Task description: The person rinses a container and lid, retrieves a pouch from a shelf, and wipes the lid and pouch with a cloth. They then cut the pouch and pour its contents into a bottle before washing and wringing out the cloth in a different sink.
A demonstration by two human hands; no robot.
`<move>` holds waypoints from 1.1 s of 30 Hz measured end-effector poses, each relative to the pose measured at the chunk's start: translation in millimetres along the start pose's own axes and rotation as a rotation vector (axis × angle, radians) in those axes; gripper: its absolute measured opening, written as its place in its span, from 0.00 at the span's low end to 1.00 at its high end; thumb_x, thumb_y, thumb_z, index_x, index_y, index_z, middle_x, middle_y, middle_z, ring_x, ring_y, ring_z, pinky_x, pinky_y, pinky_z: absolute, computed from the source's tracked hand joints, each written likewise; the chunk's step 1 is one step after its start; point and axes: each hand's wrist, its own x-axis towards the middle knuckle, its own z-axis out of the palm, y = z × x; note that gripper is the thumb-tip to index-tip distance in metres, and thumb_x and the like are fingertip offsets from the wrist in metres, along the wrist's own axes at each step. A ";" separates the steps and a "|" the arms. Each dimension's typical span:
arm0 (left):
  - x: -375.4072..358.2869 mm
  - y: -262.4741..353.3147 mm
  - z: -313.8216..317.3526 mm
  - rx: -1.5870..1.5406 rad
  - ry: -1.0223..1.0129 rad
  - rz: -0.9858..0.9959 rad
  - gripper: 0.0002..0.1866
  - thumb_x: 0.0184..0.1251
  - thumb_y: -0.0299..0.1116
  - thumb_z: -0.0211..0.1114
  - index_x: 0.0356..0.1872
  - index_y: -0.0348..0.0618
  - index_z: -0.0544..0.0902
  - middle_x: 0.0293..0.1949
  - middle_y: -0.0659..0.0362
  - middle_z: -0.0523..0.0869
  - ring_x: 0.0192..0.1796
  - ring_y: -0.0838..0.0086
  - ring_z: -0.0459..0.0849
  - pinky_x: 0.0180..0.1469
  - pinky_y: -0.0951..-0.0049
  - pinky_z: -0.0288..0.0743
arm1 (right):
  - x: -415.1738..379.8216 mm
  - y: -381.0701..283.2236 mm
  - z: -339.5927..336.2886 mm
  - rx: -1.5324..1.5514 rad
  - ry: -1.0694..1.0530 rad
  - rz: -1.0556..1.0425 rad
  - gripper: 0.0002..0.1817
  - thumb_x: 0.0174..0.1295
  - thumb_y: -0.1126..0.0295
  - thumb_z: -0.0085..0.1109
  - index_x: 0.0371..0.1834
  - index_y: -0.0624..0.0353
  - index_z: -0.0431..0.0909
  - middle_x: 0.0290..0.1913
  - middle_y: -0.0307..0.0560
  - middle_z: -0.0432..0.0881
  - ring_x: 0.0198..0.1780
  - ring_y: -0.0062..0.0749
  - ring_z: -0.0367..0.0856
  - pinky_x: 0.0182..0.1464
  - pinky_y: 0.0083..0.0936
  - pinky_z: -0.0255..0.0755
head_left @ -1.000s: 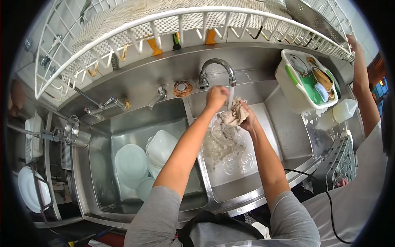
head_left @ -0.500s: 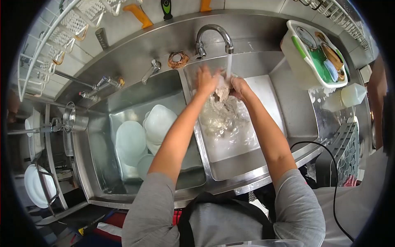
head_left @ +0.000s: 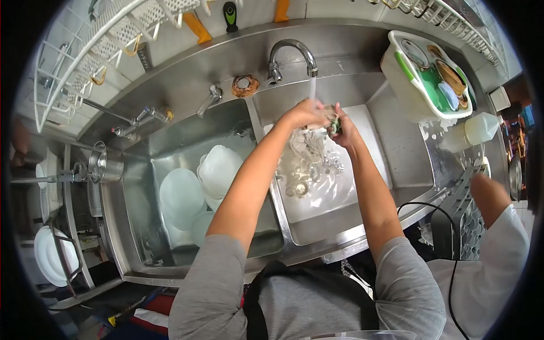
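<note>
Water runs from the curved faucet [head_left: 293, 45] into the right sink basin. Beneath the stream my left hand [head_left: 306, 113] is closed on something blurred that I cannot make out. My right hand [head_left: 344, 129] is closed beside it, with a small dark green and pale thing [head_left: 335, 125] between its fingers. Just below both hands, a pale crumpled cloth-like thing [head_left: 307, 144] hangs over bubbly water. Under it lies a white tray or board [head_left: 334, 198] in the basin.
White plates [head_left: 180, 198] and a white bowl [head_left: 220, 170] lie in water in the left basin. A white tub [head_left: 405, 90] of utensils and a plastic bottle [head_left: 481, 128] stand at the right. Another person's hand [head_left: 490, 192] and white sleeve show at the lower right.
My hands have come closer together, and my left hand has moved right and down, under the stream. The co-worker's hand and sleeve have come into view over the rack at the right.
</note>
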 end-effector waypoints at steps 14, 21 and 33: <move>19.1 26.2 -9.7 0.289 0.320 -0.252 0.14 0.56 0.37 0.53 0.43 0.46 0.75 0.43 0.46 0.79 0.49 0.53 0.77 0.52 0.57 0.69 | 23.9 -4.4 -34.8 -1.389 0.164 -0.417 0.19 0.48 0.56 0.61 0.39 0.57 0.76 0.38 0.54 0.78 0.43 0.41 0.77 0.45 0.33 0.69; -0.4 16.5 -22.7 0.208 0.396 -0.157 0.16 0.56 0.37 0.51 0.45 0.43 0.75 0.40 0.44 0.80 0.46 0.54 0.78 0.49 0.62 0.70 | 25.0 -24.1 22.0 -1.260 0.181 -0.639 0.19 0.48 0.58 0.62 0.38 0.61 0.77 0.28 0.50 0.79 0.36 0.40 0.79 0.41 0.27 0.70; -15.4 8.8 -46.4 0.180 0.204 0.000 0.11 0.53 0.31 0.59 0.36 0.38 0.78 0.32 0.51 0.81 0.36 0.66 0.78 0.42 0.70 0.70 | 5.2 -54.3 63.0 -1.194 -0.092 -0.473 0.13 0.49 0.65 0.65 0.25 0.65 0.76 0.20 0.41 0.75 0.25 0.21 0.70 0.29 0.22 0.66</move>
